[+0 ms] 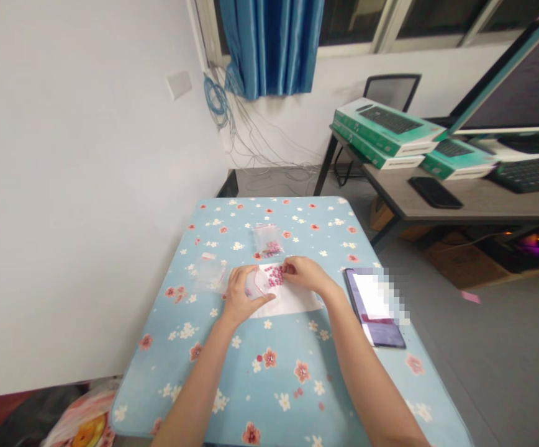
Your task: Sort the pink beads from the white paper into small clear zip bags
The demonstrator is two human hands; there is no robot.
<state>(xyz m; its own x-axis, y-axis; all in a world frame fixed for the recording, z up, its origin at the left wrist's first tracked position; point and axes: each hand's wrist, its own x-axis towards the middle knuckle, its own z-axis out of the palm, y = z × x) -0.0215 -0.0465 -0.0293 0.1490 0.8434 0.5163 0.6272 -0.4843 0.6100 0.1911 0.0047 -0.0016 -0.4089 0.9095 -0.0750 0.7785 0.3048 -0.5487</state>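
Many pink beads (pixel 276 277) on paper (pixel 297 303), just beside right grip (pixel 304 273).

No text, brand or number can be read here. At two o'clock, on the grey-brown counter (pixel 477 202), two stacked green boxes (pixel 385 124) carry small dark print on their white ends, but it is too blurred to read. The single green box (pixel 458 156) beside them, toward three o'clock, is also illegible. At four o'clock, on the flowered counter (pixel 232 379), a device (pixel 375 307) has a lit screen, partly pixelated and equally unreadable.
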